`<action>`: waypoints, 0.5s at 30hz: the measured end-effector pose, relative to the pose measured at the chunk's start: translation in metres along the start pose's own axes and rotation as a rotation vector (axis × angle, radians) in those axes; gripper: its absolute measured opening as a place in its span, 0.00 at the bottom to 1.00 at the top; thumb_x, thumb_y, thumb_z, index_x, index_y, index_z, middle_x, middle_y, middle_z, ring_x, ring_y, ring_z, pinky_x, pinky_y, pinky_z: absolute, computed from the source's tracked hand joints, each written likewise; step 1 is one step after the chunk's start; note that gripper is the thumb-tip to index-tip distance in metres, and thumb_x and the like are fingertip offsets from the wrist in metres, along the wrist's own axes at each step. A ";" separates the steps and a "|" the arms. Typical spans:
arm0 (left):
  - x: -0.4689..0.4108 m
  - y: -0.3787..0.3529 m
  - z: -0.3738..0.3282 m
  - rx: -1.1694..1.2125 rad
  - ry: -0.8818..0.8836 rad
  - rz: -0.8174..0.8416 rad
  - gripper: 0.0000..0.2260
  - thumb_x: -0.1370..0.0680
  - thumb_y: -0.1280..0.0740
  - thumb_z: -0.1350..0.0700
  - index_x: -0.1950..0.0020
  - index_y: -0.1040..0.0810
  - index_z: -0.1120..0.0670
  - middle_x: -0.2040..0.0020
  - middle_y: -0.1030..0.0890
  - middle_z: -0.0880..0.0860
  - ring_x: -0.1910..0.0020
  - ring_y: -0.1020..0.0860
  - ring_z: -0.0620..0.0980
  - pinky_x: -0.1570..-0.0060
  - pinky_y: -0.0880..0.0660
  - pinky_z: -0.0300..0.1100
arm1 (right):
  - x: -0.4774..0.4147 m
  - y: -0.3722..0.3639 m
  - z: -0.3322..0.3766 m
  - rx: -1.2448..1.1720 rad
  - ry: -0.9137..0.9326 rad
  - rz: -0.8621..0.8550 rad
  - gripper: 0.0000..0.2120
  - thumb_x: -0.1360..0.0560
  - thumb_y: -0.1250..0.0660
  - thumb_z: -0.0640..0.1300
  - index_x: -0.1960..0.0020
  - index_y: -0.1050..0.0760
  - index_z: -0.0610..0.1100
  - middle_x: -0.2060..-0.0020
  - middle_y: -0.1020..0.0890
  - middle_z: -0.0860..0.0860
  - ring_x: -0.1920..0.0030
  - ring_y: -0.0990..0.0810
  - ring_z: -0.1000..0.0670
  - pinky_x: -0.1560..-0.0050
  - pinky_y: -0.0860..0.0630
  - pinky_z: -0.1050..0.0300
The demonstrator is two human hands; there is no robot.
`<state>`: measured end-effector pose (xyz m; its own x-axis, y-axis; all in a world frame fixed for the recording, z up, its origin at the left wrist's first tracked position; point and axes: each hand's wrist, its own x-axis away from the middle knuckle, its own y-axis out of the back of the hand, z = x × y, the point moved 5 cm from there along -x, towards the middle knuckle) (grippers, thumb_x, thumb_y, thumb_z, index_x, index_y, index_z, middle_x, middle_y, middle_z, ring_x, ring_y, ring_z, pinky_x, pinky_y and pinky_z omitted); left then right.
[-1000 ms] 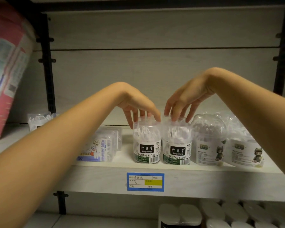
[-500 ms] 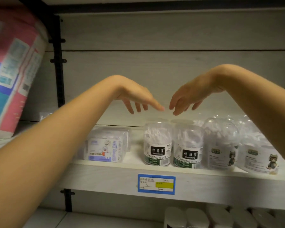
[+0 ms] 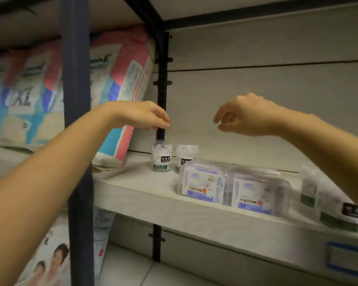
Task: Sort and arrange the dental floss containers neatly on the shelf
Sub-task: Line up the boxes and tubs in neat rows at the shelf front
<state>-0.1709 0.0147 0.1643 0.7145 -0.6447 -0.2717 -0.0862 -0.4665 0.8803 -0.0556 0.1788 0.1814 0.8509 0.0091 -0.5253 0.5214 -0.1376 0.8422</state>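
Two small clear dental floss jars stand at the back left of the shelf point(image 3: 145, 188): one point(image 3: 162, 156) near the black upright, another point(image 3: 186, 156) to its right, partly behind a box. Two clear rectangular floss boxes point(image 3: 203, 182) point(image 3: 258, 193) sit side by side near the front edge. Blurred floss jars point(image 3: 337, 205) stand at the far right. My left hand point(image 3: 141, 115) hovers above the left jar, fingers loosely bent down, holding nothing. My right hand point(image 3: 246, 116) hangs in the air above the boxes, fingers relaxed and empty.
Large pink and blue soft packs point(image 3: 120, 85) lean on the neighbouring shelf at the left, against the black upright point(image 3: 161, 83). A dark blue post point(image 3: 77, 141) runs down the near left. A blue price label point(image 3: 347, 259) sits on the shelf edge at the right.
The view has swung left. Both hands lifted off the two front jars and moved left, now in the air over the shelf's left part. Two small jars came into view at the back.
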 end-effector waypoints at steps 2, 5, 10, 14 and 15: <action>-0.017 -0.006 0.020 -0.090 0.019 0.085 0.15 0.21 0.38 0.56 0.35 0.26 0.58 0.37 0.24 0.52 0.40 0.27 0.48 0.41 0.31 0.44 | -0.027 -0.021 0.015 -0.027 -0.030 0.102 0.11 0.28 0.32 0.49 0.46 0.20 0.51 0.49 0.17 0.50 0.47 0.22 0.46 0.43 0.25 0.48; -0.047 -0.013 0.037 -0.191 0.044 0.153 0.16 0.21 0.38 0.54 0.36 0.26 0.59 0.35 0.26 0.56 0.39 0.27 0.52 0.36 0.30 0.51 | -0.061 -0.051 0.026 -0.020 -0.111 0.201 0.15 0.27 0.32 0.50 0.44 0.21 0.44 0.45 0.18 0.46 0.45 0.22 0.43 0.40 0.27 0.50; -0.070 -0.024 0.048 -0.223 0.084 0.262 0.19 0.23 0.36 0.47 0.37 0.27 0.56 0.38 0.25 0.56 0.40 0.25 0.58 0.44 0.25 0.52 | -0.082 -0.092 0.025 -0.103 -0.263 0.399 0.26 0.27 0.34 0.54 0.34 0.29 0.40 0.41 0.21 0.43 0.43 0.22 0.42 0.42 0.25 0.51; -0.074 -0.032 0.053 -0.241 0.081 0.306 0.23 0.24 0.35 0.44 0.38 0.27 0.59 0.45 0.23 0.56 0.43 0.23 0.59 0.45 0.23 0.53 | -0.078 -0.100 0.026 -0.232 -0.300 0.460 0.26 0.27 0.33 0.53 0.33 0.31 0.43 0.44 0.22 0.47 0.48 0.22 0.47 0.49 0.23 0.55; -0.075 -0.033 0.053 -0.231 0.080 0.306 0.23 0.25 0.35 0.44 0.38 0.27 0.60 0.47 0.24 0.56 0.44 0.22 0.59 0.45 0.23 0.53 | -0.078 -0.101 0.026 -0.243 -0.305 0.466 0.26 0.27 0.33 0.53 0.33 0.31 0.43 0.45 0.22 0.48 0.49 0.22 0.49 0.50 0.23 0.55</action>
<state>-0.2587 0.0464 0.1352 0.7326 -0.6795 0.0403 -0.1515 -0.1051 0.9829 -0.1760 0.1660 0.1341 0.9549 -0.2871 -0.0759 0.1293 0.1719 0.9766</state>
